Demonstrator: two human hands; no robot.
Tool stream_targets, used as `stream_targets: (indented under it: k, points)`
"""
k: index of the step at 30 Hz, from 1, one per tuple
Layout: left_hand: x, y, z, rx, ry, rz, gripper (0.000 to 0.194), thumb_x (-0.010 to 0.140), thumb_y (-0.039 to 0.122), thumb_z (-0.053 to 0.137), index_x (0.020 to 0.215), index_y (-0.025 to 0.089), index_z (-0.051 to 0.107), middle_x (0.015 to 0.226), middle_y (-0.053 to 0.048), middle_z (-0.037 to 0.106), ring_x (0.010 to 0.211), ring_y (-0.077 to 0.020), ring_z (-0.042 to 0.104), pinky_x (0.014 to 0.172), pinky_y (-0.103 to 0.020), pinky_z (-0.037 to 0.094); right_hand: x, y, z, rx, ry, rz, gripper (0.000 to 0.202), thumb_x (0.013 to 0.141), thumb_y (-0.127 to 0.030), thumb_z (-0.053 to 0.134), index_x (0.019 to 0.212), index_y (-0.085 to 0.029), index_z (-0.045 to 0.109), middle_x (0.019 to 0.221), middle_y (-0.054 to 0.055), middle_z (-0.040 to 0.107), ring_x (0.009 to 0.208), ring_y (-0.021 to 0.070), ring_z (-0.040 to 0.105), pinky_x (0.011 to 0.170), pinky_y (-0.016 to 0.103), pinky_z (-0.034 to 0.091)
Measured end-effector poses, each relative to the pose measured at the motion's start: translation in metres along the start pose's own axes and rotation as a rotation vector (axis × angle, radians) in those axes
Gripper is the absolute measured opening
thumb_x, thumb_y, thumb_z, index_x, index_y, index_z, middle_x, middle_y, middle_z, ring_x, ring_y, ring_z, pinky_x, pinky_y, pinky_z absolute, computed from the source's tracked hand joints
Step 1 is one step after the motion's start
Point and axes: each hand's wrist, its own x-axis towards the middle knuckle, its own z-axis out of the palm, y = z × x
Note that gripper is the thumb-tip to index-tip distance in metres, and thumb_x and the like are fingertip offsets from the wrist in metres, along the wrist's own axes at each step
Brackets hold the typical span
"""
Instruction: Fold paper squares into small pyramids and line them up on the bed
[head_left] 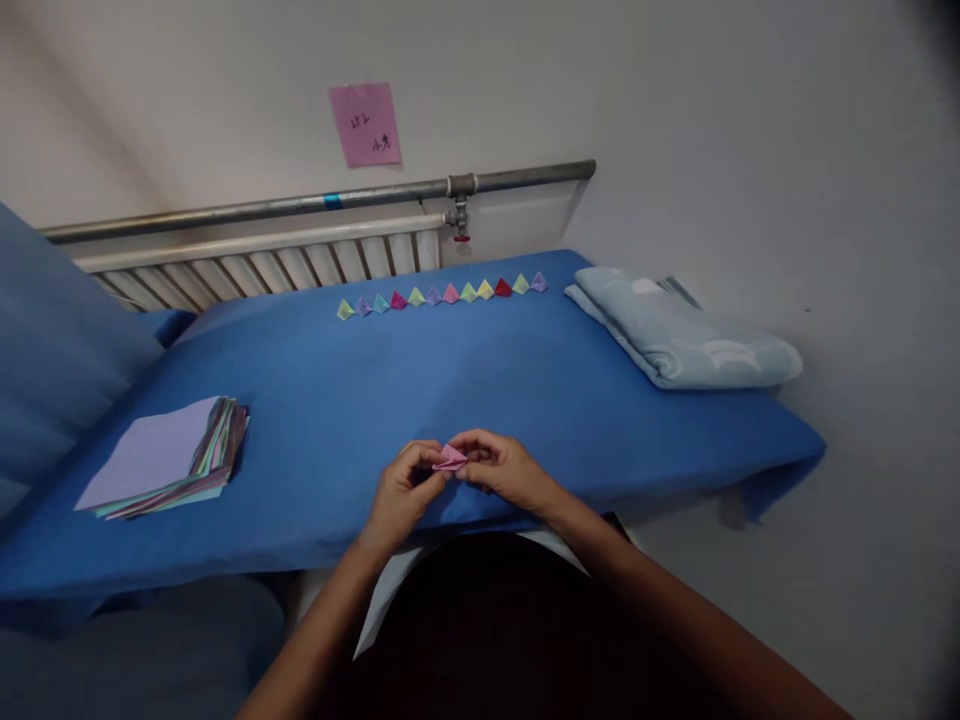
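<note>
A small pink folded paper piece (450, 459) is held between my two hands, near the front edge of the blue cloth. My left hand (405, 487) pinches its left side between thumb and fingers. On the right side, the thumb and fingers of my right hand (504, 468) grip it too. Farther back, a row of several small folded paper pieces (451, 293) in various colours runs across the cloth. To the left lies a stack of coloured paper sheets (154, 455), with a pale purple sheet on top.
A folded light blue blanket (682, 335) rests at the right end of the blue-covered table (337, 400). Behind it are a radiator (300, 260), a metal pipe (262, 208) with a valve, and a pink note (366, 125) on the wall. Blue fabric (60, 340) hangs at left.
</note>
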Motion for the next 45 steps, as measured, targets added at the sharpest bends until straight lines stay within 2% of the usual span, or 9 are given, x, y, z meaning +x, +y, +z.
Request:
stream_targets:
  k: [6, 10, 15, 22, 29, 34, 39, 42, 45]
  points:
    - [0.000, 0.004, -0.001, -0.166, -0.073, -0.188, 0.020, 0.075, 0.033, 0.071, 0.086, 0.017, 0.065, 0.089, -0.003, 0.067, 0.082, -0.0137, 0.061, 0.079, -0.029, 0.047, -0.001, 0.002, -0.001, -0.041, 0.026, -0.024, 0.025, 0.069, -0.034, 0.069, 0.090, -0.019, 0.066, 0.066, -0.003, 0.056, 0.053, 0.0071, 0.044, 0.046, 0.020, 0.035]
    - [0.002, 0.003, 0.000, -0.285, -0.023, -0.269, 0.029, 0.071, 0.033, 0.074, 0.093, 0.018, 0.062, 0.084, -0.001, 0.068, 0.079, -0.0124, 0.063, 0.078, -0.028, 0.049, -0.001, 0.004, 0.000, -0.016, 0.050, -0.012, 0.029, 0.069, -0.039, 0.071, 0.091, -0.020, 0.064, 0.069, -0.003, 0.056, 0.052, 0.0065, 0.044, 0.043, 0.018, 0.035]
    - [0.003, 0.001, 0.002, -0.300, 0.028, -0.294, 0.035, 0.064, 0.032, 0.078, 0.091, 0.018, 0.061, 0.078, 0.000, 0.067, 0.073, -0.0116, 0.062, 0.072, -0.026, 0.049, -0.003, 0.004, 0.005, -0.034, 0.091, -0.022, 0.027, 0.070, -0.042, 0.072, 0.085, -0.021, 0.062, 0.067, -0.004, 0.055, 0.051, 0.0068, 0.044, 0.041, 0.018, 0.034]
    - [0.003, 0.003, 0.007, -0.197, 0.059, -0.245, 0.029, 0.065, 0.036, 0.077, 0.077, 0.018, 0.059, 0.069, 0.002, 0.063, 0.065, -0.0098, 0.057, 0.064, -0.022, 0.046, -0.003, 0.006, 0.008, -0.121, 0.134, -0.099, 0.023, 0.072, -0.041, 0.068, 0.069, -0.020, 0.057, 0.065, -0.004, 0.054, 0.057, 0.0086, 0.046, 0.050, 0.021, 0.036]
    - [0.000, 0.001, 0.005, -0.140, -0.013, -0.186, 0.026, 0.074, 0.035, 0.071, 0.093, 0.019, 0.061, 0.085, -0.001, 0.067, 0.078, -0.0123, 0.061, 0.075, -0.026, 0.047, -0.002, 0.013, 0.006, -0.154, 0.126, -0.204, 0.021, 0.075, -0.039, 0.066, 0.085, -0.022, 0.059, 0.074, -0.003, 0.057, 0.062, 0.0096, 0.050, 0.059, 0.023, 0.040]
    - [-0.001, 0.001, 0.004, -0.088, -0.038, -0.180, 0.025, 0.077, 0.034, 0.068, 0.095, 0.019, 0.061, 0.087, -0.003, 0.068, 0.080, -0.0138, 0.063, 0.077, -0.028, 0.047, -0.003, 0.014, 0.009, -0.206, 0.136, -0.207, 0.019, 0.078, -0.039, 0.064, 0.085, -0.022, 0.058, 0.073, -0.003, 0.058, 0.063, 0.0100, 0.050, 0.060, 0.023, 0.041]
    - [-0.001, -0.002, 0.006, -0.083, 0.015, -0.167, 0.020, 0.077, 0.033, 0.067, 0.090, 0.019, 0.061, 0.082, -0.001, 0.068, 0.076, -0.0132, 0.062, 0.073, -0.027, 0.048, -0.004, 0.010, 0.011, -0.259, 0.118, -0.205, 0.019, 0.078, -0.038, 0.066, 0.083, -0.022, 0.056, 0.072, -0.003, 0.057, 0.064, 0.0103, 0.050, 0.060, 0.023, 0.042]
    - [-0.001, -0.001, 0.006, -0.087, 0.068, -0.167, 0.018, 0.074, 0.031, 0.069, 0.086, 0.019, 0.062, 0.078, 0.000, 0.067, 0.073, -0.0130, 0.061, 0.071, -0.026, 0.048, -0.004, 0.008, 0.010, -0.287, 0.109, -0.201, 0.013, 0.079, -0.033, 0.062, 0.083, -0.022, 0.057, 0.073, -0.003, 0.058, 0.065, 0.0109, 0.051, 0.060, 0.023, 0.043]
    - [0.001, 0.002, 0.006, -0.009, 0.060, -0.144, 0.013, 0.074, 0.029, 0.069, 0.077, 0.018, 0.062, 0.072, 0.000, 0.066, 0.070, -0.0128, 0.060, 0.070, -0.026, 0.048, -0.004, 0.010, 0.010, -0.340, 0.120, -0.218, 0.006, 0.081, -0.027, 0.058, 0.080, -0.022, 0.057, 0.071, -0.003, 0.058, 0.064, 0.0108, 0.051, 0.060, 0.023, 0.041]
